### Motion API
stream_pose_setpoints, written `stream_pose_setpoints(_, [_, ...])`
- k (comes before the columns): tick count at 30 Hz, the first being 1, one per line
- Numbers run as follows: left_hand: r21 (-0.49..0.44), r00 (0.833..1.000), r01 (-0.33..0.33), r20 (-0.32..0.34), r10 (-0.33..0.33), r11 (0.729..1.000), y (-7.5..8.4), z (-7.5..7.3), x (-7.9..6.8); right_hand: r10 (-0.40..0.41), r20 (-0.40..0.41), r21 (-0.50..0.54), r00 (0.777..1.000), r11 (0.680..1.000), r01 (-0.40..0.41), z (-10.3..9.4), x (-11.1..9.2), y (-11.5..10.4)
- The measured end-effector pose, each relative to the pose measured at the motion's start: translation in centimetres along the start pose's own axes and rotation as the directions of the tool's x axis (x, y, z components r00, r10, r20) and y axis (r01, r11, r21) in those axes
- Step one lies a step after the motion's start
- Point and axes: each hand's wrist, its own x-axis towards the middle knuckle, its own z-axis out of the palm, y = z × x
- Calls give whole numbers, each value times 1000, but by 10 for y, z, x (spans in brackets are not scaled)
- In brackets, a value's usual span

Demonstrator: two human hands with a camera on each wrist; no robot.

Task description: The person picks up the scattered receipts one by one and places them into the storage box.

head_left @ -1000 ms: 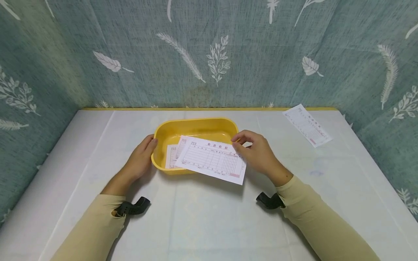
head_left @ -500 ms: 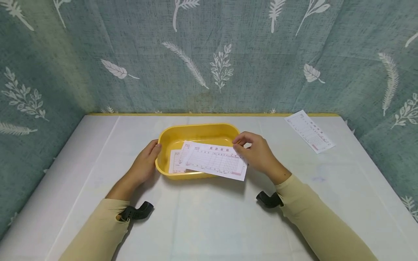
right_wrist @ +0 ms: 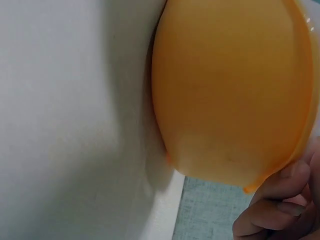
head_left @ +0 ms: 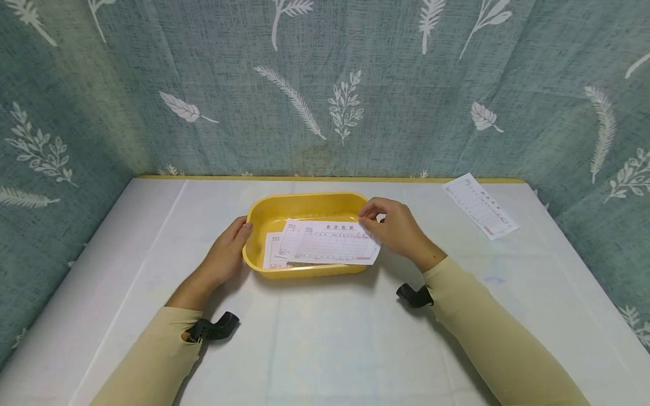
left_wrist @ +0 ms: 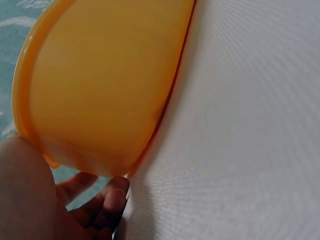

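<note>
A shallow yellow plastic basin (head_left: pixel 304 272) stands on the table. My left hand (head_left: pixel 225 251) grips its left end, thumb at the rim; the left wrist view shows the fingers below against the basin wall (left_wrist: pixel 100 90). Between thumb and fingers, my right hand (head_left: pixel 393 228) pinches the upper right corner of a printed receipt slip (head_left: pixel 332 245). This slip lies across the basin's opening, its right end over the right rim. Beneath it, other receipt slips (head_left: pixel 272 251) show inside the basin at the left. In the right wrist view, curled fingers (right_wrist: pixel 280 185) are right at the rim.
Another receipt slip (head_left: pixel 481 207) lies askew on the white-covered table (head_left: pixel 325 338) at the back right. A leaf-patterned green cloth (head_left: pixel 315 84) hangs behind the table. Black curved pieces (head_left: pixel 215 327) stick out from both sleeves.
My right hand has moved slightly left and up, and the pinched slip has turned to lie more level and farther over the basin. My left hand keeps its grip on the rim.
</note>
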Motion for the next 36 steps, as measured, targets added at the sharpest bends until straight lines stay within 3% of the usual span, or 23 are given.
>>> stream_pose_setpoints(6, [2, 1000, -7, 2, 7, 1000, 0, -1, 2, 0, 49, -25, 999, 1000, 1, 0, 8, 0])
stream_pose_setpoints(21, [-3, 1000, -2, -10, 2, 1000, 0, 0, -1, 51, 37, 9, 998, 999, -51, 8, 11, 1])
stream_pose_setpoints(28, [-16, 1000, -15, -7, 15, 1000, 1, 1, -1, 71, 111, -9, 991, 997, -70, -2, 6, 0])
stream_pose_setpoints(32, [-12, 999, -41, -15, 41, 999, 2, 1, 1, 63, 106, 0, 992, 998, -63, -6, 1, 0])
stream_pose_setpoints(36, [5, 1000, -17, -9, 17, 1000, 0, 0, 0, 61, 85, 35, 995, 997, -64, -13, -5, 1])
